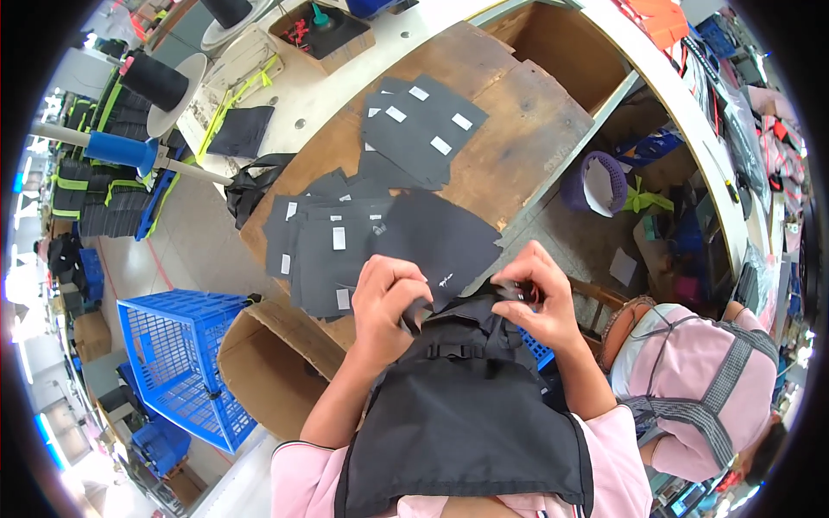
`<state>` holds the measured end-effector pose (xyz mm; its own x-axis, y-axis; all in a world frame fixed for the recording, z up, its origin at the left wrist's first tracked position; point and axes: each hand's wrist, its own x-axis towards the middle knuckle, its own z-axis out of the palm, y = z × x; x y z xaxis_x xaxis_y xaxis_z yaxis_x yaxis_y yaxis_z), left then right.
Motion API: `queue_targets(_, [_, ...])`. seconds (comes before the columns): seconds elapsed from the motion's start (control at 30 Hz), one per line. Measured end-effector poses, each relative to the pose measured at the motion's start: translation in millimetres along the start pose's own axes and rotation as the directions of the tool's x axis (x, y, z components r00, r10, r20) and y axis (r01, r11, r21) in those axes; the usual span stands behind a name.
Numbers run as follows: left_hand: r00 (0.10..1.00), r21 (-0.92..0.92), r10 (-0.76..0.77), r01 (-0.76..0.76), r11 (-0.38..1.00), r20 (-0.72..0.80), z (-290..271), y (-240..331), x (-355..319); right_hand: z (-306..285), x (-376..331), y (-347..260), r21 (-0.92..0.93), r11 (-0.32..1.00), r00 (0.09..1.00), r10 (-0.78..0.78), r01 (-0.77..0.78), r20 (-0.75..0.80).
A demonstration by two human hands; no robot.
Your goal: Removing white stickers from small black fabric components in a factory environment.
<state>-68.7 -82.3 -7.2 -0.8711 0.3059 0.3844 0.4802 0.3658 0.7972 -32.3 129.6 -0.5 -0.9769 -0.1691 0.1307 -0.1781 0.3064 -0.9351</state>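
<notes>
Just in front of my body, my left hand (384, 304) is closed with the thumb bent over a small black piece (416, 317), which may be a strap end or fabric. Across from it my right hand (542, 298) is curled round another dark thing (516, 292), its kind hidden by the fingers. Between and beyond the hands lies a large dark grey panel (445, 233) with a small white mark. Left of it sits a stack of dark grey panels (315, 259) with white labels. More labelled panels (423, 121) lie farther off on the wooden board (527, 121).
A blue plastic crate (177, 302) and a cardboard box (268, 363) stand at my left. Black thread cones (155, 82) are at the far left. A purple basket (596, 183) sits under the table on the right. Another person (699, 375) is close at my right.
</notes>
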Motion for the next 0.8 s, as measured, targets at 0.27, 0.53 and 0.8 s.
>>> queue_targets(0.27, [0.963,-0.138,-0.092,0.058,0.989,-0.252,5,-7,-8,33,-4,4,0.129,0.984,0.974,0.148,-0.126,-0.171])
queue_targets(0.53, [0.467,-0.929,-0.864,0.199,0.311,-0.189,-15,-41,-5,59,-19,37,0.630,0.519,0.768,0.607,-0.578,0.204])
queue_targets(0.8, [0.424,-0.951,-0.901,0.229,0.206,-0.093,-6,-46,-11,78,10,32,0.735,0.454,0.743,0.661,-0.503,0.099])
